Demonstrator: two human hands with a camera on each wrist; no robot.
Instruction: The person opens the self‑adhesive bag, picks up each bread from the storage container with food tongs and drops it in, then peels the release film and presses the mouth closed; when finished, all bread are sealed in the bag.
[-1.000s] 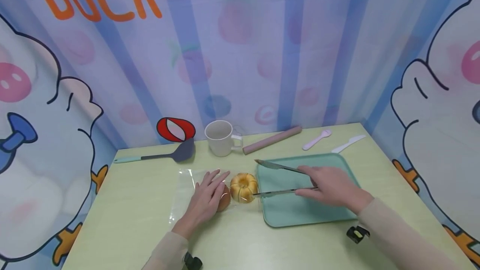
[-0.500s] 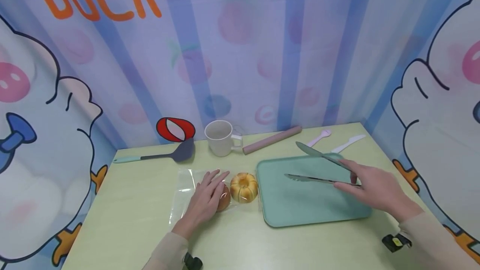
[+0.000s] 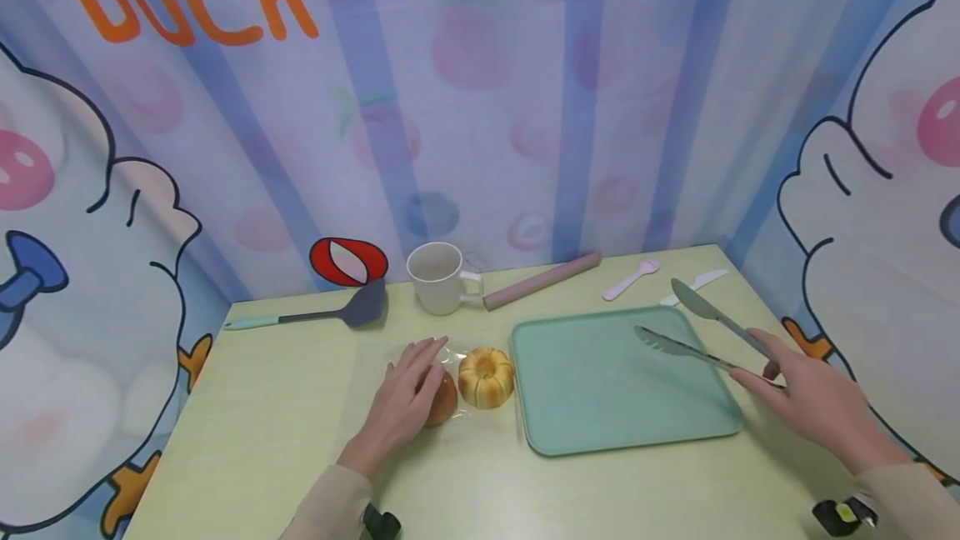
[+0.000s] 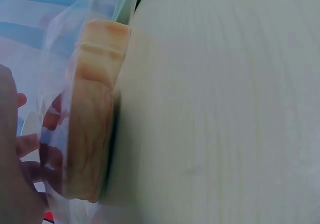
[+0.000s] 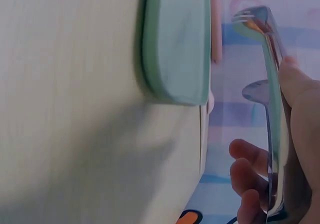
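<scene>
My left hand (image 3: 401,398) rests on a round brown bun (image 3: 444,402) inside a clear plastic bag (image 3: 367,373), its fingers spread and nearly straight. A golden pumpkin-shaped bun (image 3: 486,377) lies right beside the brown one, and the left wrist view shows both buns (image 4: 90,139) behind the clear film. Metal tongs (image 3: 693,300) are held in my right hand (image 3: 817,402) over the right part of a green tray (image 3: 585,382). Their two arms are spread apart with nothing between the tips. In the right wrist view, fingers and thumb wrap the tongs (image 5: 282,149).
Along the back of the table (image 3: 247,423) are a spatula (image 3: 363,304), a white mug (image 3: 437,280), a pink rolling pin (image 3: 543,282), a pink spoon (image 3: 630,280) and a white knife (image 3: 708,277). A printed curtain (image 3: 480,107) hangs behind.
My right hand has carried the tongs rightward, away from the pumpkin-shaped bun and across the tray. The left hand has stayed on the brown bun.
</scene>
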